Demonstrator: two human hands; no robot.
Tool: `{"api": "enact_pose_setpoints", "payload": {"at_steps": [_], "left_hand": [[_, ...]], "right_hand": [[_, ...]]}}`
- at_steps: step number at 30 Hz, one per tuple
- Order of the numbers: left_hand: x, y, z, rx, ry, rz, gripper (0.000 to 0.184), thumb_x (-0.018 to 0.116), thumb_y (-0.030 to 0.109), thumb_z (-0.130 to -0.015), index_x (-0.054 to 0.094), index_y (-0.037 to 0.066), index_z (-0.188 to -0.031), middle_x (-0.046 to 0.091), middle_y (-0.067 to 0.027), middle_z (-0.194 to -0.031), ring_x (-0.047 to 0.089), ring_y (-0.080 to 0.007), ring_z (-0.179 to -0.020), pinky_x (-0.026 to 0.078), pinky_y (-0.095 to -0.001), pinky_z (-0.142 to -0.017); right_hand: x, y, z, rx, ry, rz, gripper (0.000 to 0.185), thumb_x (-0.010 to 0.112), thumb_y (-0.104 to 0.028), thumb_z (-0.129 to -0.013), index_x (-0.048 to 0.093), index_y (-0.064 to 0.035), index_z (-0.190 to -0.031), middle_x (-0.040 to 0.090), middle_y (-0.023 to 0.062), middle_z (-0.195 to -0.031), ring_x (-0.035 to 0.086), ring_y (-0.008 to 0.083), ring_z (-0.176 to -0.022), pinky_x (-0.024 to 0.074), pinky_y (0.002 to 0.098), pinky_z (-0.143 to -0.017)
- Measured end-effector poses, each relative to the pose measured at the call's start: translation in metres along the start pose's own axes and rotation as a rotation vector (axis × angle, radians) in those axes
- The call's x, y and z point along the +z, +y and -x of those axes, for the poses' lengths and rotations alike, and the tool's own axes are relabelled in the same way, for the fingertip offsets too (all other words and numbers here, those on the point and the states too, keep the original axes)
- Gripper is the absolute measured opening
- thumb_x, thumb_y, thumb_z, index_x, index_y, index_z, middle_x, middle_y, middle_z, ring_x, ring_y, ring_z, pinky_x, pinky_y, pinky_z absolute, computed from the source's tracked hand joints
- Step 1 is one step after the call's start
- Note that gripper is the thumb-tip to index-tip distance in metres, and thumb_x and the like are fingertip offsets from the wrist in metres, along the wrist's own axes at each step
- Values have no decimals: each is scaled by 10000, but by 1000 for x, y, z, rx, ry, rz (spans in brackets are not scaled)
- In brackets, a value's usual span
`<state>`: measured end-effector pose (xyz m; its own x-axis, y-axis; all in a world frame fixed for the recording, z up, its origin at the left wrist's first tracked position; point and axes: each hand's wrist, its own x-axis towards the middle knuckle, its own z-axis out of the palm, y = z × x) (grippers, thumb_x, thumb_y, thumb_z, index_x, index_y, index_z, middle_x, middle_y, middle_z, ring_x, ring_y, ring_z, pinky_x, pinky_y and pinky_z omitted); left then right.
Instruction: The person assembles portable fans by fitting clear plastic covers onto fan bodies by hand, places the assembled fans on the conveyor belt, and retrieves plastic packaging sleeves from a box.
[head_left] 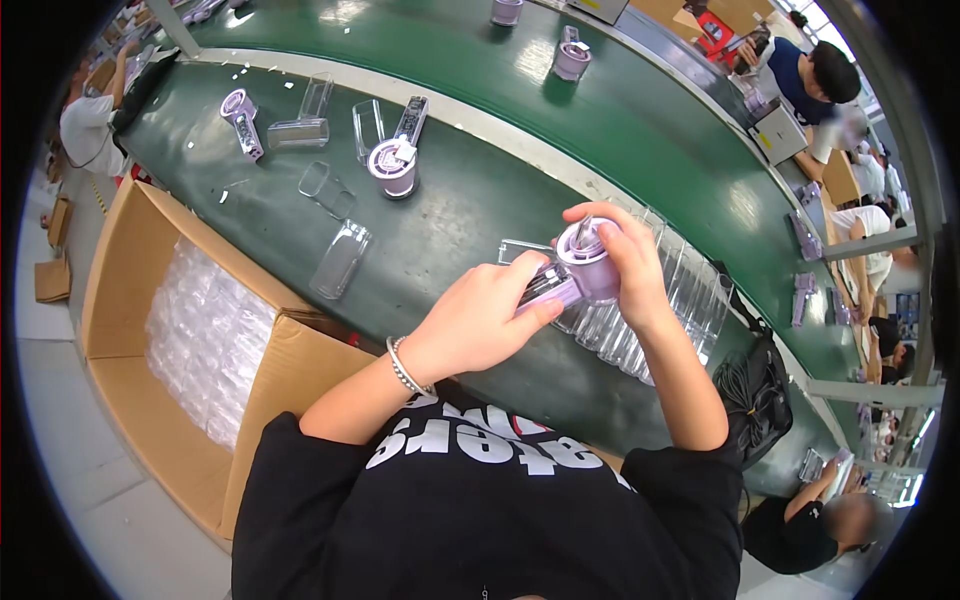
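Note:
Both my hands hold one purple device point(588, 262) above the green table. My left hand point(485, 315) is wrapped round its handle, which has a dark, clear-covered part. The fingers of my right hand point(630, 265) are closed round its round head. Beneath and beside my right hand lies a row of clear plastic covers point(625, 335). Two similar purple devices, one near the table's middle point(393, 168) and one farther left point(241, 124), rest on the table with loose clear covers point(342, 260) around them.
A cardboard box point(265, 385) with clear plastic pieces stands at the left. Behind the table runs a green conveyor point(480, 75) carrying purple devices. A black cable bundle point(755, 390) lies at the right. Other people sit at the right and far left.

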<state>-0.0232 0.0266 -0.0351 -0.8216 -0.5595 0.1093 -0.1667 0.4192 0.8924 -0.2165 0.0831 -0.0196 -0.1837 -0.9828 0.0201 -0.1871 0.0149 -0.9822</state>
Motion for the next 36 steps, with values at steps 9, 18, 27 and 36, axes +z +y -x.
{"api": "enact_pose_setpoints", "payload": {"at_steps": [9, 18, 27, 36], "left_hand": [[-2, -21, -28, 100, 542, 175, 487, 580, 206, -888, 384, -13, -1276, 452, -181, -1233, 552, -258, -1001, 447, -370, -888], [-69, -28, 2, -30, 775, -174, 499, 617, 108, -812, 413, -1, -1255, 500, -147, -1160, 554, -254, -988, 450, -354, -829], [-279, -84, -46, -558, 1110, -476, 502, 623, 275, -741, 588, -76, -1099, 588, -285, -1134, 567, -402, -1083, 461, -418, -932], [-327, -238, 14, -923, 898, -417, 433, 592, 377, -794, 681, -40, -865, 681, -171, -785, 678, -251, -755, 525, -338, -692]], "right_hand": [[-54, -15, -33, -99, 277, -146, 390, 609, -321, -807, 592, 1, -1027, 598, 43, -890, 564, 123, -800, 449, 259, -721], [-180, 128, -139, 367, 624, 486, 558, 795, -267, -668, 498, 34, -1033, 606, 103, -805, 567, 187, -505, 492, 327, -468], [-143, 96, -155, 71, 266, 506, 1041, 791, -181, -693, 123, -78, -1485, 200, 180, -1513, 227, 370, -1385, 265, 407, -1099], [-125, 32, -60, -20, 161, 415, 559, 623, -178, -839, 428, -91, -1355, 430, 91, -1399, 349, 275, -1344, 275, 447, -1080]]}}
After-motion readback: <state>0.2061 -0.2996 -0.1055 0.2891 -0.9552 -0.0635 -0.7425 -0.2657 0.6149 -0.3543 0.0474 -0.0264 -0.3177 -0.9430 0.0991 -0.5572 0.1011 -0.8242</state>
